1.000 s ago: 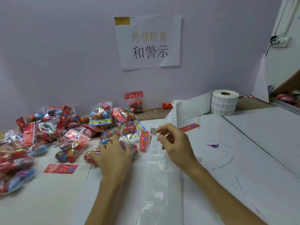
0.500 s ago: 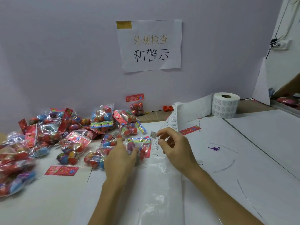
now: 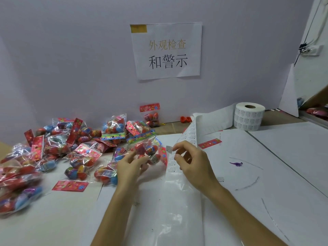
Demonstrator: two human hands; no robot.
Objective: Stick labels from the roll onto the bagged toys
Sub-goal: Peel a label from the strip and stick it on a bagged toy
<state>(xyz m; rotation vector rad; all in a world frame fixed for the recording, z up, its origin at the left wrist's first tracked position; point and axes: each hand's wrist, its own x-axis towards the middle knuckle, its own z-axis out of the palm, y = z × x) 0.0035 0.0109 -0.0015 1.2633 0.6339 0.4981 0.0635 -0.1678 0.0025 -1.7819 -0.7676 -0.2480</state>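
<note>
Over the middle of the surface, the left hand grips a crinkly bag of egg-shaped toys, now raised clear of the pile it was reaching into half a second ago. The right hand pinches a peeled label just beside the bag. That label looks flimsy and sticky, best held by one edge, and the slippery film wants gripping around the lumpy toys.

Shot from a wide-angle camera worn on the head, facing forward and down across the table toward the back wall; close over the left hand and right hand (framed mid-picture, near the lens). Single view only.
</note>
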